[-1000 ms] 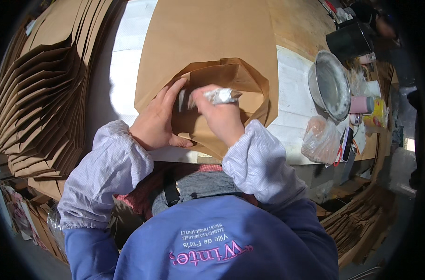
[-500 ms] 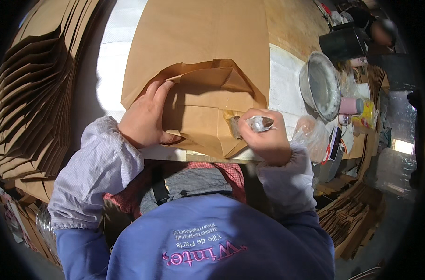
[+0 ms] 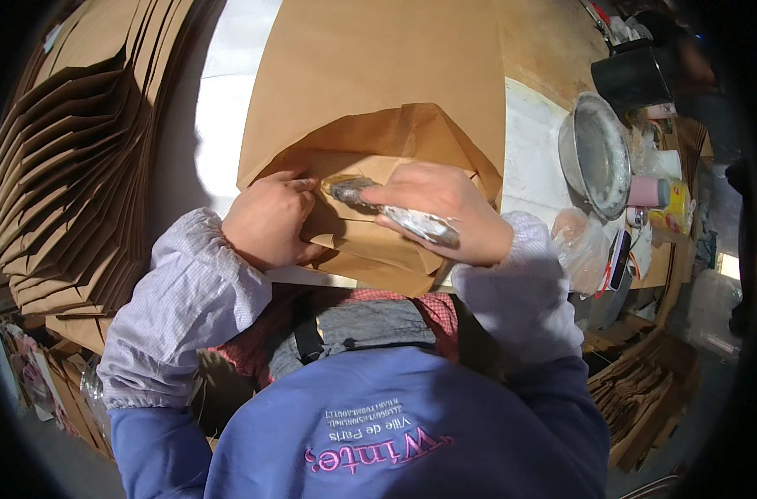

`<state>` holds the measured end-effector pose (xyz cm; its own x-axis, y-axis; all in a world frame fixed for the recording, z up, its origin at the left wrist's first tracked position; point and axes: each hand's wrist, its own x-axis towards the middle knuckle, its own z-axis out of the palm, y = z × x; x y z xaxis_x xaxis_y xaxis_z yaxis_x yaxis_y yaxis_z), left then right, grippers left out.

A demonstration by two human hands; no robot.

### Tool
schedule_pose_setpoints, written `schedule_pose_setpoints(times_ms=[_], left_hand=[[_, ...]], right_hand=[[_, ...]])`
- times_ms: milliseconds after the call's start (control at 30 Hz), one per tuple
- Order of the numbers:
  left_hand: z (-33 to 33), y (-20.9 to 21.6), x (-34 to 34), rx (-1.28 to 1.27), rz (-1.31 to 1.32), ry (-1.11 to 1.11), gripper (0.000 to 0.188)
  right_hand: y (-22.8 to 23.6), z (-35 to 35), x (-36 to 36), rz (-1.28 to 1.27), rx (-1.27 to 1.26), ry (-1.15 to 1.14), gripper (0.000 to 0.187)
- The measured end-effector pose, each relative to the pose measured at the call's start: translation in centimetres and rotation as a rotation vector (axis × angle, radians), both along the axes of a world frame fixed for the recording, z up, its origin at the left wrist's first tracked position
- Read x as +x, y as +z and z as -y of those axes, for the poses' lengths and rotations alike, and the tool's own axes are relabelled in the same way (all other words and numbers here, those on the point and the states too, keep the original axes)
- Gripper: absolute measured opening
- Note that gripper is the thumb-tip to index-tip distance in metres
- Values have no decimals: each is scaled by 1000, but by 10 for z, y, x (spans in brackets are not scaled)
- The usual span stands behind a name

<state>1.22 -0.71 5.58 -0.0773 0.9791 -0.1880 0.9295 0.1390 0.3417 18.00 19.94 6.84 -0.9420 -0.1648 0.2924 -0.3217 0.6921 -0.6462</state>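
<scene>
A large brown paper bag (image 3: 378, 71) lies flat in front of me, its near end spread into a folded opening. At the opening's left side my left hand (image 3: 270, 218) bends its fingers over the paper and grips the fold, with the thumb lower down on the near flap. My right hand (image 3: 441, 208) is closed round a brush (image 3: 420, 223) whose handle is wrapped in clear plastic. The yellowish-dark bristles touch or nearly touch the paper inside the opening, close to my left fingertips. My right palm hides part of the handle.
Several folded brown paper bags (image 3: 62, 183) are stacked at the left. To the right stand a metal basin (image 3: 595, 154), a black container (image 3: 632, 79), a pink cup (image 3: 647, 191) and a crumpled plastic bag (image 3: 580, 241). A phone (image 3: 618, 258) is nearby. More brown paper (image 3: 640, 391) lies lower right.
My right hand has swept the brush leftward across the opening, from its right corner to near my left hand. My left fingers have curled in more. The whole view has shifted slightly.
</scene>
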Motion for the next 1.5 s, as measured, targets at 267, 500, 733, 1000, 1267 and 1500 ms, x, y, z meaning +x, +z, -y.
schedule_pose_setpoints(times_ms=[267, 500, 733, 1000, 1267, 1500], left_hand=[[-1, 2, -1, 39, 239, 112, 27], [-26, -27, 10, 207, 49, 355, 8], [-38, -26, -8, 140, 160, 566, 17], [-50, -19, -8, 111, 170, 642, 29], [-50, -24, 8, 255, -124, 414, 14], [-53, -27, 22, 253, -464, 185, 6]], right_hand=[[32, -25, 41, 360, -284, -463, 16], [28, 20, 57, -84, -623, -933, 5], [-4, 51, 22, 331, -798, -819, 7], [-8, 61, 14, 311, -652, -760, 9], [4, 12, 81, 282, -37, -987, 7], [4, -9, 55, -363, -1285, -730, 42]])
